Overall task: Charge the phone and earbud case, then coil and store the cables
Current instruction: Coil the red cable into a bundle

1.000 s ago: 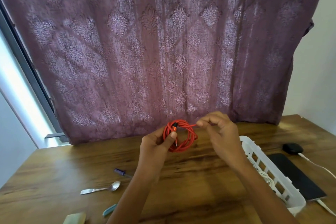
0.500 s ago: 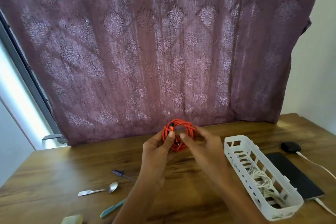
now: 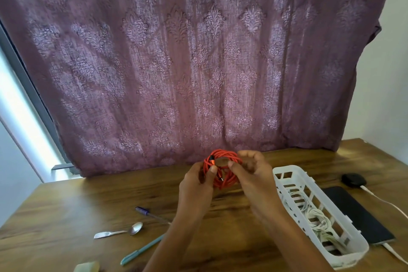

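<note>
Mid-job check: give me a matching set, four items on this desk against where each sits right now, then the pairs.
1 red cable coil
2 white cables
3 phone
4 spoon

A in the white basket
B on the table, right of the basket
C held by left hand and right hand
D on the table, left of the hands

Pairs: 1-C, 2-A, 3-B, 4-D

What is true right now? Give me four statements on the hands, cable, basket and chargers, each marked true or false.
1. The left hand and right hand both hold the coiled red cable. True.
2. The white basket is empty. False: white cables lie in it.
3. A white lead runs to the near end of the phone. True.
4. The earbud case sits inside the basket. False: it sits outside it, beyond the phone.
</note>
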Demonstrator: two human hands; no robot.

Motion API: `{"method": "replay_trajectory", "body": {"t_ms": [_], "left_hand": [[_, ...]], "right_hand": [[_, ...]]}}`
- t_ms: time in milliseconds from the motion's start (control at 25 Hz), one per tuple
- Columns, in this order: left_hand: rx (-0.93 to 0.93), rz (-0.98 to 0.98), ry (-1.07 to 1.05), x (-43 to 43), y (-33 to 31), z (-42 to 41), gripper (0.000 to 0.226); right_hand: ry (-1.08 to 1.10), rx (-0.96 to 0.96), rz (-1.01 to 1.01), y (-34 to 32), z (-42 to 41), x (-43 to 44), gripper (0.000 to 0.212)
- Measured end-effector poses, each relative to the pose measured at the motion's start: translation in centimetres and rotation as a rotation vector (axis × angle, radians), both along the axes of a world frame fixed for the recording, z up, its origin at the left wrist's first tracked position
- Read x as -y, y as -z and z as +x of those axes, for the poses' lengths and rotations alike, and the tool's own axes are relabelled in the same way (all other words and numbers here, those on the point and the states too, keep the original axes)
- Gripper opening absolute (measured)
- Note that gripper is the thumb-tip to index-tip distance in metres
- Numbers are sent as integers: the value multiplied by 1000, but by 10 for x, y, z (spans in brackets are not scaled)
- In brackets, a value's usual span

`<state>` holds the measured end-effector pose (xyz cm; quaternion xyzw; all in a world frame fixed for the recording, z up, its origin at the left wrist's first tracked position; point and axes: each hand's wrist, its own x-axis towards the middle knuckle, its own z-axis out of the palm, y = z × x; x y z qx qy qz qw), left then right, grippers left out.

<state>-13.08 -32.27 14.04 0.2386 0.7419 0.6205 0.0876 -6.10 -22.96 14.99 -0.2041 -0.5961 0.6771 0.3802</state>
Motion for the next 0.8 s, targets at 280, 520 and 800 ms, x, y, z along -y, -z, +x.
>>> {"method": "replay_trajectory", "body": {"t_ms": [280, 520, 800], "left_hand": [[-9, -56, -6, -3, -8, 3, 12], [142, 63, 25, 1, -6, -8, 22], [165, 117, -5, 5, -16, -9, 15]], "right_hand": [[47, -40, -10, 1, -1, 3, 33], [45, -59, 60, 0, 0, -7, 32], [226, 82, 696, 12, 2, -11, 19]]}}
